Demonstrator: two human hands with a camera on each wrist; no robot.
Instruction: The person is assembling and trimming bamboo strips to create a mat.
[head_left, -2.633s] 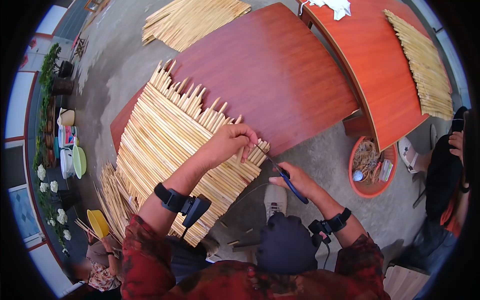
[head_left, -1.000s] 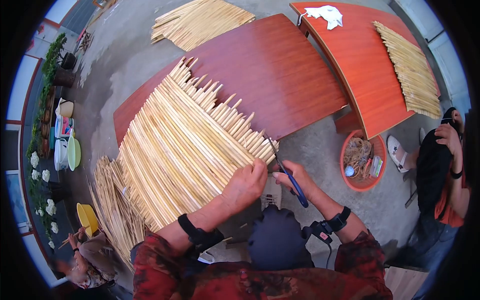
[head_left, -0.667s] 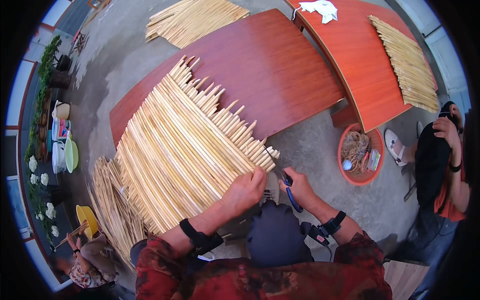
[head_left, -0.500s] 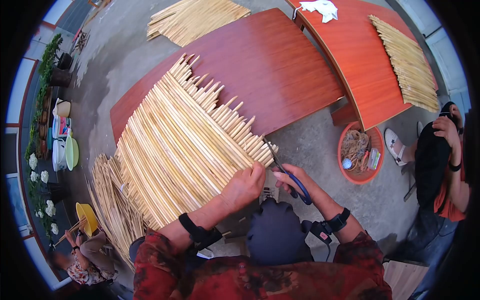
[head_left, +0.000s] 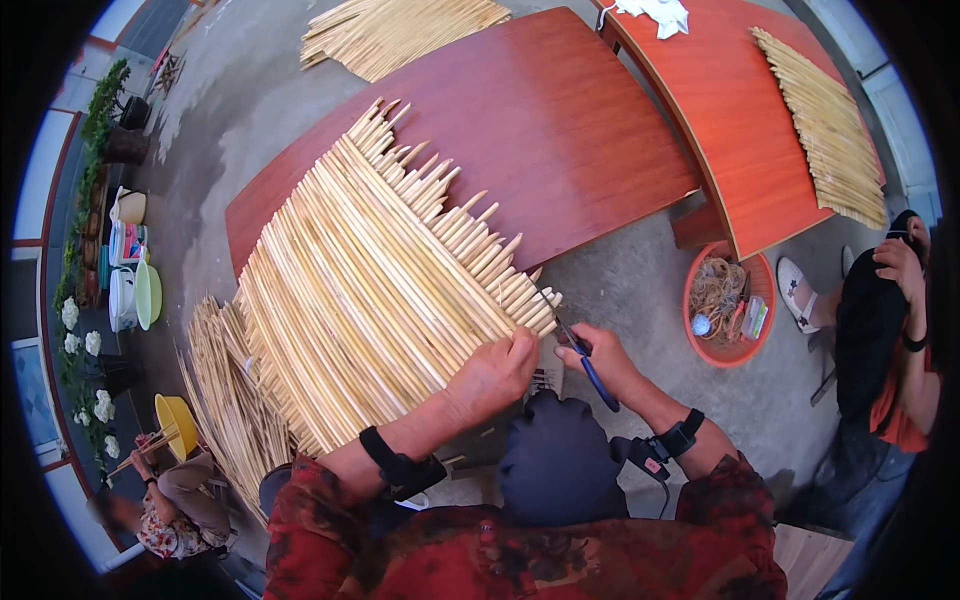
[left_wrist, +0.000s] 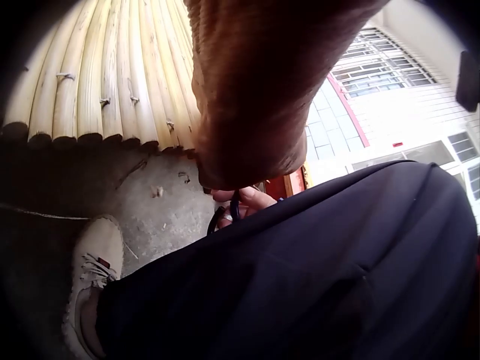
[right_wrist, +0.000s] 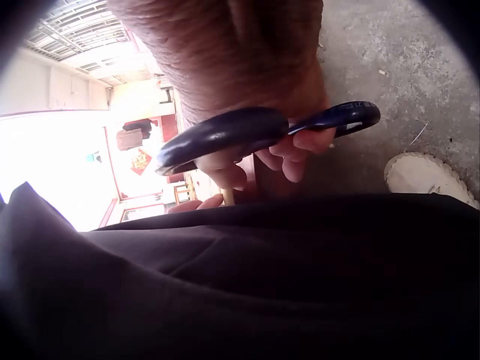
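A mat of pale peeled sticks [head_left: 350, 290], bound side by side, lies over the dark red table [head_left: 560, 110] with uneven tips along its far side. My left hand [head_left: 492, 375] is curled at the mat's near right corner and grips its edge, the fingertips mostly hidden. Just to its right, my right hand [head_left: 607, 362] holds blue-handled scissors [head_left: 597, 382], their blades pointing up and left across the stick ends at the corner. In the right wrist view, fingers pass through the scissors' dark handle loops [right_wrist: 232, 135]. Small knots show along the mat's sticks [left_wrist: 105, 82] in the left wrist view.
An orange basin [head_left: 730, 358] with tangled twine stands on the floor to the right. Loose sticks [head_left: 225, 370] are heaped left of the mat. Another mat [head_left: 825, 130] lies on the orange table [head_left: 720, 100]. A person sits at each side. My knee [head_left: 560, 460] is close below.
My left hand has come down from above the mat, where the scissors were at its fingertips, to the near right corner. The scissors have swung slightly at the stick ends since.
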